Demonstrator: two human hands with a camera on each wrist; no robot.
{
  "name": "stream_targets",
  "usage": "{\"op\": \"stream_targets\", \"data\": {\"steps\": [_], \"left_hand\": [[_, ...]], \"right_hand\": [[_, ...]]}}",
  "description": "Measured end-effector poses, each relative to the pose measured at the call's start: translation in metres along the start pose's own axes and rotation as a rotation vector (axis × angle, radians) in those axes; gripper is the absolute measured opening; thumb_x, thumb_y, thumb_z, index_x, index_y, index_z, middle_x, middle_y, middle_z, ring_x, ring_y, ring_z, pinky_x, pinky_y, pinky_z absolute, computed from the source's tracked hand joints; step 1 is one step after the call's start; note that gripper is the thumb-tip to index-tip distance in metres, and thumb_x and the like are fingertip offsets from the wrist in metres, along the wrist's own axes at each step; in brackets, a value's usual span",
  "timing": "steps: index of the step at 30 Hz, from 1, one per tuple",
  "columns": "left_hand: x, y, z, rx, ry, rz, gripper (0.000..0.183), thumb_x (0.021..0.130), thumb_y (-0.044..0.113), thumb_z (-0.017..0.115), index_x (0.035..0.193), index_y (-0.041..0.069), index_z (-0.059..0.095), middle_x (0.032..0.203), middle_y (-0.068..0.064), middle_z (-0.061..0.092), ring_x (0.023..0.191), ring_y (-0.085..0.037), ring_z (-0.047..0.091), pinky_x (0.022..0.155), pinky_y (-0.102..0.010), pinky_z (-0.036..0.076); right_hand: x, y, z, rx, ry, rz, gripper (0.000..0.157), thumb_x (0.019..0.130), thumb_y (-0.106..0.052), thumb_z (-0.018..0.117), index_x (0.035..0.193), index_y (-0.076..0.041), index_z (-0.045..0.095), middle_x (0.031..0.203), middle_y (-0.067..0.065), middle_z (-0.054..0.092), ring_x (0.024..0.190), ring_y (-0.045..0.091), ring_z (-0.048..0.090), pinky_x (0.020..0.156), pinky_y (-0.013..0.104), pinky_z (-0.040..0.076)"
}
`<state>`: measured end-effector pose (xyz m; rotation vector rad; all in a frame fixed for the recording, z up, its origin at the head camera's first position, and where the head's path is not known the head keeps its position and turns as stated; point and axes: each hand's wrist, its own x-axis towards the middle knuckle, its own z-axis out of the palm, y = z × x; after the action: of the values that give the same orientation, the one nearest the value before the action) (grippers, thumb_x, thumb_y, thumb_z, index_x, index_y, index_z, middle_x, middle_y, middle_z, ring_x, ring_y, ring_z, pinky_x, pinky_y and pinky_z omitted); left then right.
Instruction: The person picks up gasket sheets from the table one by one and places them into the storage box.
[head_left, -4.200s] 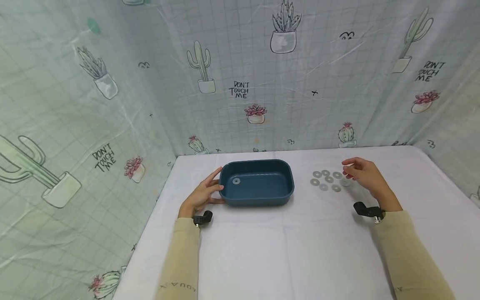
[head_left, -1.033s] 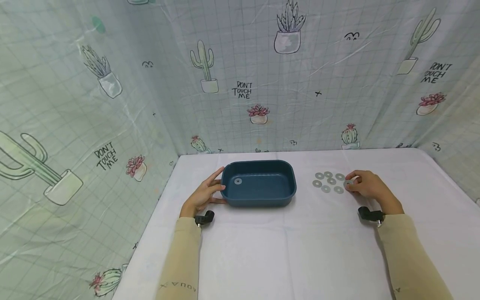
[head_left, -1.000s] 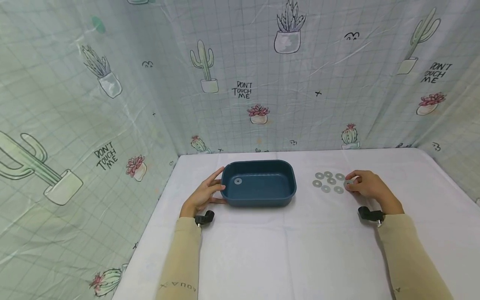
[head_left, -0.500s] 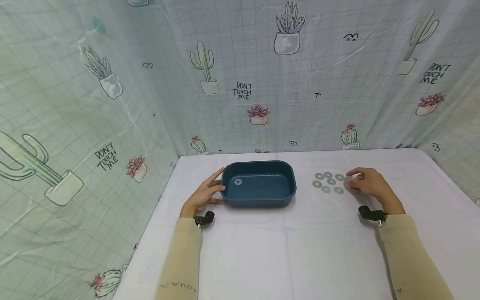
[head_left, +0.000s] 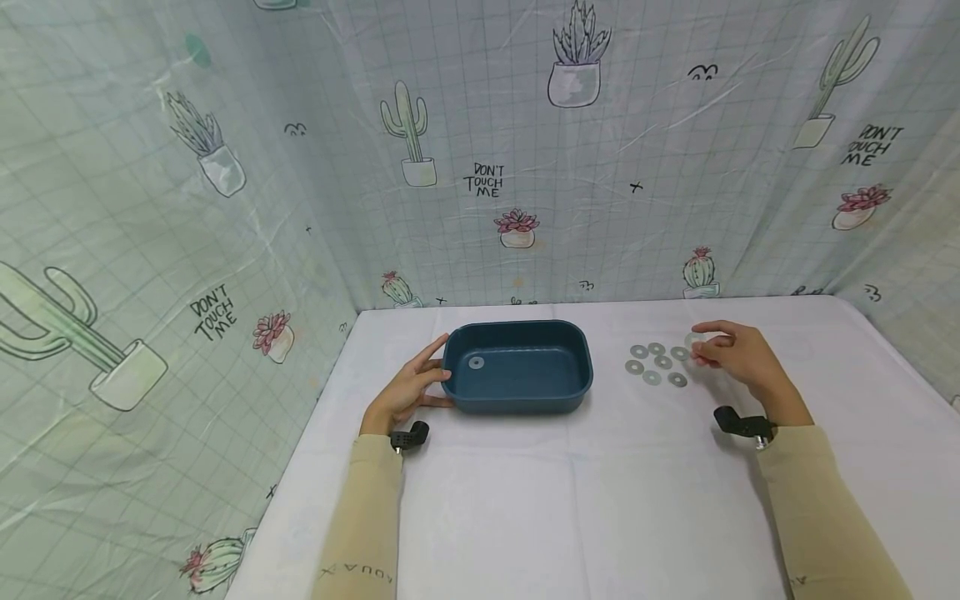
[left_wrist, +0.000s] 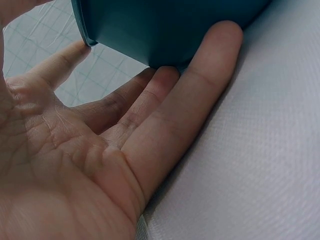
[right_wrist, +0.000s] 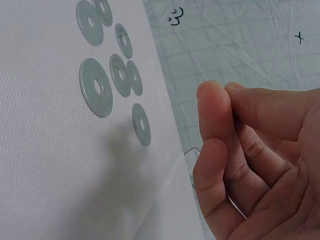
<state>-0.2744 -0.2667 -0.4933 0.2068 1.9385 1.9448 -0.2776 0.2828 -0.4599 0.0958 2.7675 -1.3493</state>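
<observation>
A dark blue rectangular bin stands on the white-covered table, with one grey washer lying inside at its left. My left hand rests against the bin's left end, its fingers spread and mostly straight; the left wrist view has the fingertips touching the bin wall. Raised above the table at the right, my right hand pinches a pale washer, visible at its fingertips in the head view. From the right wrist, the fingers hide that washer. Several flat washers lie beside this hand.
A white cloth covers the table. Behind and to the left hangs a grid-patterned curtain printed with cacti. The loose washers lie flat and close together between the bin and my right hand.
My right hand came down to the rightmost washer, then lifted up and away from the table with it. My left hand and the bin stayed put.
</observation>
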Motion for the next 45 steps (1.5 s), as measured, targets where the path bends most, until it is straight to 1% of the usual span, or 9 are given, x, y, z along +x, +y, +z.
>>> {"op": "stream_targets", "data": {"steps": [3, 8, 15, 19, 24, 27, 34, 42, 45], "left_hand": [[0.001, 0.000, 0.000, -0.001, 0.006, -0.001, 0.074, 0.103, 0.008, 0.058, 0.161, 0.043, 0.028, 0.161, -0.020, 0.032, 0.140, -0.044, 0.046, 0.091, -0.060, 0.059], [0.001, -0.001, -0.001, -0.002, 0.010, -0.002, 0.074, 0.102, 0.008, 0.058, 0.161, 0.043, 0.028, 0.162, -0.019, 0.031, 0.140, -0.044, 0.046, 0.092, -0.060, 0.059], [0.002, -0.001, -0.001, -0.002, 0.016, -0.002, 0.074, 0.102, 0.009, 0.059, 0.160, 0.044, 0.029, 0.162, -0.018, 0.032, 0.140, -0.043, 0.047, 0.091, -0.060, 0.059], [0.001, -0.001, 0.000, 0.000, 0.014, 0.002, 0.074, 0.102, 0.008, 0.059, 0.160, 0.043, 0.028, 0.162, -0.019, 0.031, 0.140, -0.043, 0.047, 0.091, -0.061, 0.059], [0.000, 0.000, 0.000, 0.000, 0.008, -0.001, 0.074, 0.103, 0.009, 0.058, 0.160, 0.044, 0.028, 0.163, -0.019, 0.031, 0.143, -0.045, 0.043, 0.092, -0.061, 0.058], [0.000, 0.000, -0.001, 0.002, 0.009, -0.003, 0.073, 0.103, 0.009, 0.058, 0.160, 0.045, 0.029, 0.163, -0.018, 0.031, 0.144, -0.045, 0.042, 0.093, -0.061, 0.058], [0.001, -0.001, -0.001, 0.004, 0.015, -0.002, 0.074, 0.102, 0.008, 0.059, 0.160, 0.043, 0.029, 0.163, -0.019, 0.030, 0.143, -0.044, 0.043, 0.092, -0.061, 0.058], [0.000, 0.001, 0.000, -0.005, 0.015, -0.005, 0.075, 0.101, 0.008, 0.059, 0.160, 0.043, 0.029, 0.163, -0.019, 0.031, 0.145, -0.045, 0.040, 0.093, -0.062, 0.057], [0.000, 0.001, 0.000, -0.004, 0.011, -0.003, 0.075, 0.102, 0.008, 0.059, 0.161, 0.043, 0.028, 0.164, -0.020, 0.030, 0.145, -0.046, 0.040, 0.093, -0.062, 0.057]], "right_hand": [[0.000, -0.002, 0.000, -0.007, 0.000, -0.009, 0.047, 0.103, -0.024, 0.062, 0.144, -0.003, 0.052, 0.093, 0.002, 0.078, 0.088, 0.017, 0.071, 0.075, 0.023, 0.055], [-0.002, -0.009, 0.000, 0.006, -0.024, -0.059, 0.049, 0.103, -0.024, 0.063, 0.145, -0.003, 0.051, 0.098, 0.005, 0.079, 0.084, 0.005, 0.069, 0.076, 0.019, 0.054], [-0.007, -0.023, 0.001, 0.059, -0.048, -0.095, 0.048, 0.105, -0.021, 0.059, 0.147, -0.002, 0.048, 0.098, -0.004, 0.079, 0.085, -0.001, 0.068, 0.077, 0.016, 0.054], [-0.008, -0.029, 0.002, 0.078, -0.050, -0.084, 0.048, 0.105, -0.024, 0.058, 0.148, -0.004, 0.048, 0.099, -0.008, 0.078, 0.086, -0.002, 0.068, 0.089, 0.029, 0.056], [-0.009, -0.037, 0.005, 0.109, -0.043, -0.077, 0.048, 0.106, -0.026, 0.058, 0.149, -0.007, 0.048, 0.101, -0.009, 0.078, 0.085, -0.001, 0.068, 0.100, 0.046, 0.047], [-0.011, -0.042, 0.007, 0.103, -0.033, -0.092, 0.048, 0.106, -0.025, 0.057, 0.149, -0.007, 0.048, 0.102, -0.007, 0.078, 0.086, 0.000, 0.069, 0.096, 0.042, 0.050], [-0.016, -0.053, 0.012, 0.103, -0.006, -0.138, 0.046, 0.105, -0.024, 0.058, 0.147, -0.008, 0.050, 0.104, -0.001, 0.078, 0.085, -0.001, 0.069, 0.077, 0.016, 0.054], [-0.020, -0.061, 0.019, 0.119, 0.003, -0.178, 0.044, 0.105, -0.020, 0.058, 0.147, -0.008, 0.052, 0.106, 0.007, 0.078, 0.085, 0.002, 0.068, 0.076, 0.013, 0.055], [-0.020, -0.063, 0.022, 0.129, 0.003, -0.191, 0.044, 0.105, -0.019, 0.058, 0.147, -0.009, 0.052, 0.104, 0.006, 0.079, 0.085, 0.004, 0.069, 0.075, 0.014, 0.056]]}}
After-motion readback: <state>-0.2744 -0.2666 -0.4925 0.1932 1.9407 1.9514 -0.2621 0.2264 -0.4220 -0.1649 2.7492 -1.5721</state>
